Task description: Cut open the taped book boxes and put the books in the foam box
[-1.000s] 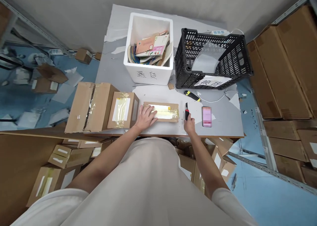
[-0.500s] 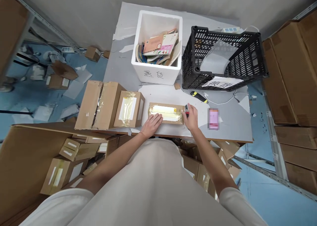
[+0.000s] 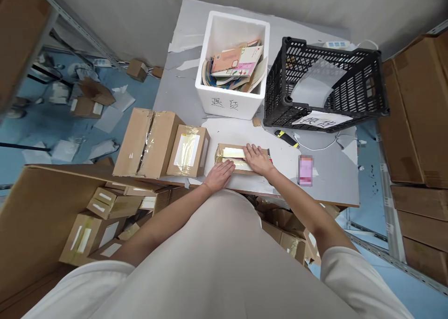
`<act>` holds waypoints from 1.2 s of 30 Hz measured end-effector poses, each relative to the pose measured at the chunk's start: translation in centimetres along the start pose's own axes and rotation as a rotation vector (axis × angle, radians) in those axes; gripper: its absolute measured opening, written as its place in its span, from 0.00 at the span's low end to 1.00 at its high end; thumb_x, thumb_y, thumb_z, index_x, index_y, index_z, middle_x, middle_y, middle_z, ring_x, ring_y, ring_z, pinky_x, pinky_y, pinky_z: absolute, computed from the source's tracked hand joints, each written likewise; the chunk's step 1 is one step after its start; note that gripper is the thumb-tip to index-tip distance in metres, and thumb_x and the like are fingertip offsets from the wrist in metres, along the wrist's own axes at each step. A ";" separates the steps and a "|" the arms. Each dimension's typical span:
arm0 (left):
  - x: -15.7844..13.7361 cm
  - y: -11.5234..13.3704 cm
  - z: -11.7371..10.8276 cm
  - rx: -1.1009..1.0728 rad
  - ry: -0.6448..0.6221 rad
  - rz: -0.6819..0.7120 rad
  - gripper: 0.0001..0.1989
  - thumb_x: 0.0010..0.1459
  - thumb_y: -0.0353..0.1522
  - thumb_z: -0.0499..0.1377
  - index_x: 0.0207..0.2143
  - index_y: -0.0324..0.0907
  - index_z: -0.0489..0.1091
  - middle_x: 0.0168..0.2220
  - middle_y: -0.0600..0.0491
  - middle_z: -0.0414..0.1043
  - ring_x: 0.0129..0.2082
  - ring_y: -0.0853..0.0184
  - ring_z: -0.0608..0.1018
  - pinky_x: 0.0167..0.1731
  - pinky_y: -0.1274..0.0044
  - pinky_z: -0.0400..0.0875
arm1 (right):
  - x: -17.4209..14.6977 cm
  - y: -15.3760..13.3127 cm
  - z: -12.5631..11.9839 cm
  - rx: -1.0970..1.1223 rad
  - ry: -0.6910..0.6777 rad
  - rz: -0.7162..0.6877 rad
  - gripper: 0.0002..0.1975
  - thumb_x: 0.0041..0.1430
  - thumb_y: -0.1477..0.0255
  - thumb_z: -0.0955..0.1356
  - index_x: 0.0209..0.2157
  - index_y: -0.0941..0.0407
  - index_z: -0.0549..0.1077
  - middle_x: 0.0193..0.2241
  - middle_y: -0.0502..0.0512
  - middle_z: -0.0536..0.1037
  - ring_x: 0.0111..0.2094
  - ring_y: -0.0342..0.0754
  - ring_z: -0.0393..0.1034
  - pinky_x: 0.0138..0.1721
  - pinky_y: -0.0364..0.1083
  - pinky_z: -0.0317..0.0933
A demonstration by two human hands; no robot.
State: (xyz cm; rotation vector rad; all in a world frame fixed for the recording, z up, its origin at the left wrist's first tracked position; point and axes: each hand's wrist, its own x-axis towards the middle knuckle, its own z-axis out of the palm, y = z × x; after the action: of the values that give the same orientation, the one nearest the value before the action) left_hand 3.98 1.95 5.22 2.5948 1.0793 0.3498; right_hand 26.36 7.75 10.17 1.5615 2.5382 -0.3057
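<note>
Grey table: 3 cardboard boxes, foam bin, black crate, phone, yellow knife.

Two handwritten Chinese characters, apparently 退货, stand on the front wall of the white foam box, and a paper slip on the front of the black plastic crate bears further handwritten characters too blurred to read.

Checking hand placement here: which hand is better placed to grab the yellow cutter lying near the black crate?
Likely the right hand. It rests on the small taped box, on the side toward the yellow cutter. The left hand sits at the box's near-left edge, farther away.
</note>
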 end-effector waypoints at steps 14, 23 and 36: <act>1.4 -2.3 -4.0 0.022 -0.008 -0.225 0.46 0.48 0.36 0.66 0.65 0.39 0.46 0.66 0.34 0.44 0.66 0.47 0.51 0.57 0.57 0.58 | 1.1 1.9 -0.1 0.185 0.295 0.036 0.20 0.66 0.73 0.55 0.56 0.59 0.65 0.56 0.66 0.64 0.59 0.56 0.53 0.60 0.59 0.45; 4.6 -8.0 -6.3 -0.096 -0.175 -0.112 0.48 0.40 0.33 0.68 0.63 0.35 0.51 0.64 0.37 0.53 0.61 0.51 0.63 0.57 0.65 0.63 | -4.8 -2.6 -0.5 0.104 0.062 0.104 0.18 0.62 0.77 0.59 0.52 0.61 0.67 0.44 0.66 0.71 0.47 0.59 0.64 0.51 0.58 0.57; 4.7 -5.3 -9.5 0.108 -0.225 -0.112 0.29 0.48 0.35 0.56 0.55 0.39 0.64 0.56 0.42 0.65 0.57 0.51 0.67 0.53 0.60 0.59 | -6.5 -1.3 -0.3 0.304 0.027 0.013 0.19 0.63 0.77 0.57 0.49 0.56 0.73 0.47 0.58 0.74 0.48 0.51 0.67 0.48 0.50 0.63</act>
State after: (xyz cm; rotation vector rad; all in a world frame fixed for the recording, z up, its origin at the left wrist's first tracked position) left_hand 0.64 10.66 12.50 2.5745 1.1842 -0.0269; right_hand 28.12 1.65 12.06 1.6892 2.5964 -0.7027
